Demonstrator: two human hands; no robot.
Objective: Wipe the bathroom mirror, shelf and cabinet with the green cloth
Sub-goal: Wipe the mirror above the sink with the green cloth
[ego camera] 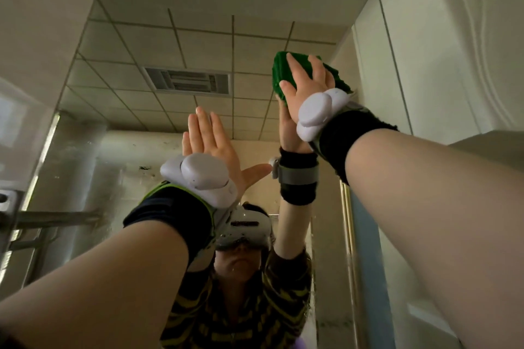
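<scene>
The mirror fills most of the view and reflects the tiled ceiling, a vent and the person. My right hand is raised high at the mirror's upper right and presses the folded green cloth flat against the glass with straight fingers. My left hand lies flat on the mirror lower and to the left, fingers straight and together, thumb out to the right, holding nothing. Both wrists carry white trackers on dark bands. The shelf and cabinet are not in sight.
A white wall borders the mirror on the right, close to the cloth. A metal bracket sticks out at the left edge. A gold-coloured strip runs down the mirror's lower right side.
</scene>
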